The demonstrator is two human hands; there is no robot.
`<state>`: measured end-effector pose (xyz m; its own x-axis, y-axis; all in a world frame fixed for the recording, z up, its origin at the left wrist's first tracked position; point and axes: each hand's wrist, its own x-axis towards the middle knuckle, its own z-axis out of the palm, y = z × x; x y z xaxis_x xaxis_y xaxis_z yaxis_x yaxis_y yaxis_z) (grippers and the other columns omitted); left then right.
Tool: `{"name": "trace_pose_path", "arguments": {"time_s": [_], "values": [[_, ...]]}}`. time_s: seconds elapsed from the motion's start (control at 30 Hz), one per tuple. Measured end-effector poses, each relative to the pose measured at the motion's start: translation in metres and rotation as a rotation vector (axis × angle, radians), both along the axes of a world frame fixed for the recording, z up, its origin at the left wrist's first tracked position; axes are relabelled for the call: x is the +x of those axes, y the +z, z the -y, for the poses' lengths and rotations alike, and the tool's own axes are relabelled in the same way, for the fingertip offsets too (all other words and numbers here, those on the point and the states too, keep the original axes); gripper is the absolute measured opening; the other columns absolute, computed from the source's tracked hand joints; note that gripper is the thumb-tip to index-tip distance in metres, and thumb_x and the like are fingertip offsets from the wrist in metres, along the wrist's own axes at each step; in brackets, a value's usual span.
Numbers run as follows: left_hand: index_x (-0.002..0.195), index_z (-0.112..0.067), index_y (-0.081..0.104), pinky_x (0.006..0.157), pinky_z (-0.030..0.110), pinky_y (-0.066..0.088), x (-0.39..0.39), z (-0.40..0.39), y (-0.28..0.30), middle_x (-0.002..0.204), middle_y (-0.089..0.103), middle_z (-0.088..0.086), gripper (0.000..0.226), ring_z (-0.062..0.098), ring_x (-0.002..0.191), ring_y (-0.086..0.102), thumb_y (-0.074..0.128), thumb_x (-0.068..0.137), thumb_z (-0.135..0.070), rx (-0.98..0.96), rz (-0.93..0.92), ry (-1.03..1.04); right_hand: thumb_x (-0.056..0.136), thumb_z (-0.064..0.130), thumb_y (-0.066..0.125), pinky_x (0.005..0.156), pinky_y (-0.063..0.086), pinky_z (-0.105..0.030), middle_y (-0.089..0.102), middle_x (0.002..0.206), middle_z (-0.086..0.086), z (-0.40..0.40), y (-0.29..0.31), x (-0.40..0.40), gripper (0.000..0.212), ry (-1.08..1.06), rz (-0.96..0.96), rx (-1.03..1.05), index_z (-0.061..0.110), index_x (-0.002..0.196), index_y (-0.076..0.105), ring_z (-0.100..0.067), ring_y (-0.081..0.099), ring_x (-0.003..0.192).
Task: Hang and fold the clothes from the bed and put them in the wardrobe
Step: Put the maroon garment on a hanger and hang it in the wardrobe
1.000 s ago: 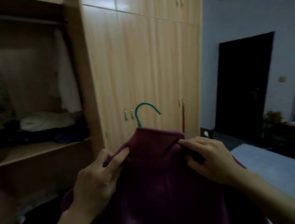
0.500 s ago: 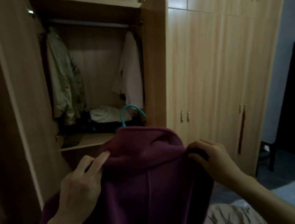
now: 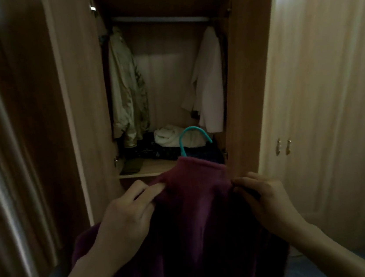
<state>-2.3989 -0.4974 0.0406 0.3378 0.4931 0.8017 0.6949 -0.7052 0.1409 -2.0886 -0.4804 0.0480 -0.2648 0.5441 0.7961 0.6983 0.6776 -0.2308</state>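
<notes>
So this is the hanging step: the maroon top (image 3: 200,216) is already on a teal hanger (image 3: 191,140), only the hook poking out of the collar, and it's held up right in front of the open wardrobe (image 3: 85,104). Left hand (image 3: 126,216) is pinching the fabric at the left shoulder, right hand (image 3: 262,197) is gripping the right shoulder edge, so both are closed on the top rather than on the hook. Inside, the rail (image 3: 160,19) runs across the upper part, with a pale jacket (image 3: 124,88) hanging at the left end and a white shirt (image 3: 209,82) at the right end, so the middle looks free. Folded stuff (image 3: 176,136) sits on the shelf (image 3: 148,167) below. Next move, I'd guess, is lifting the whole thing up high enough and getting the hook over the rail in that gap, probably needs one hand shifting to the hook to aim it. It's dark in there, so lining it up could be fiddly.
</notes>
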Motion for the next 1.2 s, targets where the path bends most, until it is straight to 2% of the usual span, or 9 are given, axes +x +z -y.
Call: {"name": "trace_pose_path", "arguments": {"time_s": [0.17, 0.27, 0.4, 0.67, 0.83, 0.93, 1.0, 1.13, 1.2], "values": [[0.135, -0.031, 0.050, 0.092, 0.017, 0.047, 0.012, -0.034, 0.003, 0.122, 0.055, -0.017, 0.040, 0.001, 0.109, 0.058, 0.046, 0.096, -0.037, -0.089, 0.000, 0.105, 0.087, 0.019, 0.062, 0.070, 0.036, 0.002, 0.056, 0.086, 0.017, -0.056, -0.007, 0.029, 0.019, -0.036, -0.081, 0.047, 0.010, 0.099, 0.074, 0.015, 0.055, 0.083], [0.128, -0.033, 0.052, 0.091, 0.008, 0.040, 0.004, -0.053, 0.004, 0.115, 0.052, -0.024, 0.035, -0.007, 0.106, 0.055, 0.044, 0.095, -0.044, -0.101, -0.038, 0.208, 0.090, 0.013, 0.068, 0.067, 0.040, -0.003, 0.062, 0.083, 0.011, -0.092, -0.003, 0.054, 0.011, -0.032, -0.125, 0.028, 0.011, 0.098, 0.074, 0.001, 0.059, 0.080], [0.120, -0.040, 0.052, 0.085, 0.014, 0.044, 0.008, -0.077, 0.009, 0.108, 0.052, -0.026, 0.026, -0.006, 0.100, 0.055, 0.042, 0.096, -0.046, -0.123, -0.086, 0.246, 0.085, 0.006, 0.069, 0.066, 0.045, -0.010, 0.064, 0.083, 0.010, -0.129, 0.005, 0.069, 0.015, 0.011, -0.127, 0.027, 0.013, 0.098, 0.074, -0.001, 0.060, 0.077], [0.135, -0.023, 0.052, 0.091, 0.023, 0.048, 0.063, -0.137, 0.006, 0.119, 0.058, -0.013, 0.044, 0.002, 0.109, 0.056, 0.051, 0.094, -0.038, -0.021, -0.071, 0.240, 0.080, 0.002, 0.074, 0.066, 0.045, -0.011, 0.065, 0.080, 0.009, -0.185, 0.014, 0.065, 0.017, 0.059, -0.068, 0.042, 0.012, 0.093, 0.074, 0.000, 0.059, 0.074], [0.146, -0.029, 0.040, 0.056, 0.022, 0.053, 0.056, -0.185, -0.006, 0.106, 0.056, -0.005, 0.053, 0.004, 0.076, 0.056, 0.043, 0.094, -0.019, -0.016, -0.145, 0.251, 0.085, 0.004, 0.071, 0.073, 0.047, -0.011, 0.066, 0.091, 0.013, -0.215, 0.014, 0.056, 0.027, 0.124, -0.047, 0.007, 0.018, 0.108, 0.069, 0.003, 0.061, 0.085], [0.147, -0.032, 0.038, 0.051, 0.023, 0.052, 0.047, -0.216, -0.006, 0.105, 0.053, -0.010, 0.052, 0.003, 0.069, 0.054, 0.036, 0.096, -0.023, -0.029, -0.132, 0.271, 0.097, 0.025, 0.049, 0.070, 0.050, -0.022, 0.060, 0.095, 0.011, -0.238, 0.016, 0.049, 0.042, 0.149, 0.084, -0.048, 0.032, 0.139, 0.049, -0.005, 0.059, 0.083], [0.146, -0.030, 0.040, 0.047, 0.024, 0.050, 0.040, -0.236, -0.004, 0.100, 0.051, -0.012, 0.051, 0.003, 0.063, 0.051, 0.035, 0.095, -0.024, -0.011, -0.129, 0.270, 0.094, 0.036, 0.039, 0.072, 0.048, -0.022, 0.057, 0.098, 0.015, -0.256, 0.020, 0.043, 0.054, 0.139, 0.165, -0.115, 0.044, 0.147, 0.033, -0.003, 0.058, 0.085], [0.137, -0.025, 0.044, 0.051, 0.027, 0.054, 0.016, -0.275, -0.002, 0.105, 0.059, -0.009, 0.046, 0.005, 0.069, 0.060, 0.039, 0.092, -0.031, 0.014, -0.038, 0.277, 0.092, 0.060, 0.048, 0.092, 0.048, -0.018, 0.058, 0.126, 0.021, -0.297, 0.027, 0.020, 0.066, 0.177, 0.237, -0.215, 0.045, 0.151, 0.022, 0.007, 0.056, 0.111], [0.129, -0.024, 0.048, 0.046, 0.026, 0.052, 0.000, -0.294, -0.002, 0.101, 0.060, -0.006, 0.038, 0.006, 0.066, 0.059, 0.041, 0.092, -0.028, 0.045, -0.041, 0.272, 0.090, 0.059, 0.054, 0.090, 0.050, -0.018, 0.061, 0.121, 0.021, -0.318, 0.028, 0.005, 0.063, 0.164, 0.197, -0.203, 0.043, 0.147, 0.033, 0.007, 0.058, 0.107]]}}
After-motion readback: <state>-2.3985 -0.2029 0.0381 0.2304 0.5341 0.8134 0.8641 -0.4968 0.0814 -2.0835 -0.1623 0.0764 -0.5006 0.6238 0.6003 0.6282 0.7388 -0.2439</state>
